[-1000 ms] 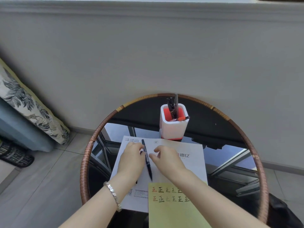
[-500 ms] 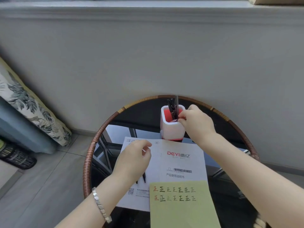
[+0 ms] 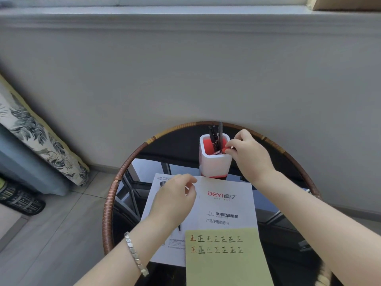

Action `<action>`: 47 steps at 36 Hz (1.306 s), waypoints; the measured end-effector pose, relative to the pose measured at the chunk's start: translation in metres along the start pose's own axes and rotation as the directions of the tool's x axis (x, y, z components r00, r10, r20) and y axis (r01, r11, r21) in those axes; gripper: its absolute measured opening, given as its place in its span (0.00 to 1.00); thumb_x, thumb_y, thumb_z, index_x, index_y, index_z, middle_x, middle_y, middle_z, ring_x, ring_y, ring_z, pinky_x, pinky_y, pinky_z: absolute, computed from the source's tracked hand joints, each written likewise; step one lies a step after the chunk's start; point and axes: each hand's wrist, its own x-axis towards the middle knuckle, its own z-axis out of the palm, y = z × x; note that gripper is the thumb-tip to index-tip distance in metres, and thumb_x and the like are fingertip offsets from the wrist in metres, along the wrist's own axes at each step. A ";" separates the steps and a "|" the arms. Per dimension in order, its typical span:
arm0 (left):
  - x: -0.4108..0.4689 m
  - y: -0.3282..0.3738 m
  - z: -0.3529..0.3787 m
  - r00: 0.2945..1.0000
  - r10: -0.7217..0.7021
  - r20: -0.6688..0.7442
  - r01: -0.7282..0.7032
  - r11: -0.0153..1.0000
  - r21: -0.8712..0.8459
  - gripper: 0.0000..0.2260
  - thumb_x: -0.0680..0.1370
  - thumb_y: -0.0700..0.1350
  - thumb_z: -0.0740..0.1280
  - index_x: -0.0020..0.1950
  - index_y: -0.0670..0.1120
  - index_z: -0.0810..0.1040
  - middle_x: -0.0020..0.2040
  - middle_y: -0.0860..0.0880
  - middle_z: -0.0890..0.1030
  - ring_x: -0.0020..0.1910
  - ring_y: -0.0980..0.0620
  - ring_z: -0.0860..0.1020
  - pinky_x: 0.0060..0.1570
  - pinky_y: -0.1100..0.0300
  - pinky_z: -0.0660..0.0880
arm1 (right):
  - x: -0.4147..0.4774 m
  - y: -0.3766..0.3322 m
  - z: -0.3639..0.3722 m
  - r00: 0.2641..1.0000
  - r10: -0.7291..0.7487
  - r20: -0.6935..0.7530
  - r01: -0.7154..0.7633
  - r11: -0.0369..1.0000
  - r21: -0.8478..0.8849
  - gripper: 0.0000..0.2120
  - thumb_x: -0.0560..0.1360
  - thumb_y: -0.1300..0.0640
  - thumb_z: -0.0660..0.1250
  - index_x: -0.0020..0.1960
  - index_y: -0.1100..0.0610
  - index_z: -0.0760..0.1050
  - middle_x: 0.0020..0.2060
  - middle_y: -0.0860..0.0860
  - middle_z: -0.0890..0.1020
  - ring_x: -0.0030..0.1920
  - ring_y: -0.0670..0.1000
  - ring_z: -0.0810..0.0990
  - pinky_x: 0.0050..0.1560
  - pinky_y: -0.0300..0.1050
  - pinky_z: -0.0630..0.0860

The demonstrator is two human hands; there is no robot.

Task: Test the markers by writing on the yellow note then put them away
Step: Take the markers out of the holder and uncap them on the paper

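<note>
Orange marker (image 3: 223, 150), pinched by my right hand (image 3: 249, 159), leaned in the cup (image 3: 212, 165) at the far edge of the table (image 3: 107, 213); my left hand (image 3: 175, 201) gripped a black marker (image 3: 179, 227).

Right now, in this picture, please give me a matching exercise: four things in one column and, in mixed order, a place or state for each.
1 right hand
2 left hand
3 yellow note
4 pen holder

A holds a black marker over the white booklet
B overlaps the booklet's near edge, with two written rows
C stands beyond the booklet on the table
D pinches an orange marker at the holder's rim

Pairs: 1-D, 2-A, 3-B, 4-C
</note>
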 end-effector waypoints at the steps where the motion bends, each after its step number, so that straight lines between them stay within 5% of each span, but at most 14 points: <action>1: 0.001 -0.001 0.000 1.000 -0.001 -0.005 0.001 1.000 -0.006 0.12 0.79 0.44 0.58 0.61 0.51 0.74 0.51 0.56 0.76 0.49 0.59 0.73 0.48 0.65 0.70 | -0.001 -0.002 -0.004 0.998 -0.045 -0.047 0.045 0.999 -0.004 0.10 0.77 0.56 0.62 0.52 0.62 0.76 0.44 0.49 0.73 0.38 0.48 0.70 0.37 0.39 0.66; 4: 0.002 -0.002 -0.002 0.999 0.023 -0.036 -0.025 0.999 -0.049 0.15 0.78 0.44 0.61 0.65 0.51 0.71 0.58 0.56 0.75 0.55 0.59 0.72 0.52 0.66 0.68 | -0.012 -0.014 -0.022 0.955 -0.202 -0.218 0.214 0.976 0.032 0.07 0.76 0.61 0.64 0.50 0.63 0.78 0.44 0.55 0.79 0.40 0.50 0.76 0.38 0.36 0.68; 7: 0.003 0.001 -0.004 0.989 0.089 -0.119 -0.102 0.989 -0.109 0.24 0.77 0.46 0.64 0.72 0.52 0.62 0.67 0.58 0.66 0.67 0.60 0.63 0.61 0.68 0.60 | -0.031 -0.025 -0.046 0.936 -0.150 -0.319 0.250 0.921 0.300 0.07 0.77 0.58 0.61 0.50 0.60 0.76 0.40 0.51 0.81 0.39 0.44 0.77 0.40 0.30 0.73; 10: 0.002 0.009 -0.004 0.976 0.166 -0.139 -0.189 0.966 -0.176 0.26 0.77 0.49 0.64 0.73 0.55 0.57 0.66 0.64 0.63 0.67 0.67 0.59 0.62 0.73 0.54 | -0.054 -0.031 -0.065 0.944 -0.039 -0.327 0.215 0.826 0.522 0.07 0.78 0.55 0.60 0.51 0.55 0.74 0.40 0.47 0.82 0.41 0.46 0.81 0.42 0.33 0.77; 13: -0.002 0.014 0.000 0.964 0.258 -0.068 -0.267 0.934 -0.238 0.14 0.79 0.48 0.59 0.63 0.62 0.65 0.55 0.68 0.71 0.56 0.73 0.68 0.54 0.80 0.63 | -0.072 -0.033 -0.070 0.965 0.132 -0.226 0.072 0.696 0.715 0.04 0.77 0.57 0.61 0.47 0.50 0.74 0.40 0.48 0.83 0.40 0.47 0.83 0.42 0.36 0.79; 15: -0.006 0.015 0.003 0.962 0.273 -0.008 -0.268 0.934 -0.237 0.10 0.80 0.47 0.56 0.59 0.55 0.73 0.46 0.63 0.75 0.48 0.67 0.73 0.48 0.76 0.68 | -0.078 -0.033 -0.066 0.957 0.260 -0.131 -0.045 0.577 0.816 0.04 0.76 0.58 0.62 0.47 0.51 0.74 0.38 0.49 0.83 0.38 0.47 0.83 0.39 0.35 0.79; 18: -0.013 0.017 0.009 0.960 0.279 0.033 -0.267 0.941 -0.206 0.11 0.81 0.48 0.55 0.58 0.50 0.73 0.42 0.61 0.73 0.45 0.69 0.71 0.43 0.76 0.66 | -0.084 -0.032 -0.055 0.893 0.416 0.171 -0.285 0.231 0.930 0.03 0.74 0.59 0.64 0.47 0.55 0.75 0.35 0.49 0.82 0.35 0.44 0.83 0.36 0.32 0.78; 20: -0.016 0.018 0.012 0.959 0.273 0.075 -0.253 0.945 -0.207 0.09 0.81 0.49 0.55 0.58 0.51 0.72 0.45 0.60 0.75 0.45 0.67 0.72 0.45 0.73 0.69 | -0.088 -0.032 -0.046 0.851 0.390 0.352 -0.426 0.120 0.897 0.03 0.74 0.60 0.65 0.47 0.57 0.76 0.32 0.49 0.82 0.34 0.44 0.83 0.35 0.32 0.78; 24: -0.023 0.024 0.014 0.947 0.277 0.165 -0.250 0.953 -0.169 0.06 0.81 0.48 0.55 0.54 0.52 0.70 0.38 0.57 0.70 0.35 0.64 0.69 0.35 0.68 0.65 | -0.095 -0.037 -0.027 0.816 0.328 0.476 -0.555 0.211 0.805 0.09 0.76 0.56 0.63 0.47 0.62 0.76 0.25 0.48 0.79 0.29 0.45 0.79 0.31 0.35 0.76; 29: -0.026 0.031 0.015 0.944 0.239 0.225 -0.221 0.970 -0.102 0.10 0.82 0.48 0.50 0.52 0.49 0.69 0.46 0.52 0.75 0.43 0.54 0.72 0.42 0.61 0.67 | -0.100 -0.044 -0.017 0.827 0.283 0.485 -0.560 0.349 0.752 0.09 0.77 0.55 0.62 0.46 0.61 0.74 0.25 0.46 0.75 0.25 0.43 0.71 0.26 0.35 0.68; 39: -0.031 0.017 0.021 0.945 0.294 0.144 -0.280 0.954 -0.111 0.11 0.81 0.47 0.55 0.38 0.53 0.64 0.27 0.53 0.67 0.27 0.54 0.67 0.27 0.62 0.59 | -0.105 -0.047 -0.008 0.856 0.179 0.486 -0.518 0.284 0.807 0.07 0.78 0.61 0.59 0.42 0.62 0.69 0.26 0.47 0.69 0.24 0.40 0.67 0.28 0.31 0.66; 43: -0.032 0.017 0.020 0.949 0.268 0.163 -0.237 0.953 -0.190 0.10 0.81 0.48 0.56 0.46 0.46 0.73 0.27 0.53 0.68 0.27 0.57 0.67 0.27 0.64 0.60 | -0.107 -0.043 -0.005 0.858 0.150 0.492 -0.514 0.267 0.815 0.06 0.77 0.60 0.60 0.44 0.62 0.70 0.30 0.51 0.71 0.30 0.44 0.69 0.34 0.37 0.68; 47: -0.035 0.012 0.017 0.948 0.211 0.239 -0.114 0.924 -0.364 0.07 0.80 0.55 0.57 0.47 0.63 0.74 0.24 0.54 0.65 0.24 0.56 0.62 0.26 0.63 0.59 | -0.107 -0.040 -0.008 0.883 0.081 0.462 -0.464 0.301 0.833 0.06 0.74 0.57 0.62 0.42 0.60 0.71 0.28 0.47 0.72 0.28 0.43 0.68 0.31 0.33 0.67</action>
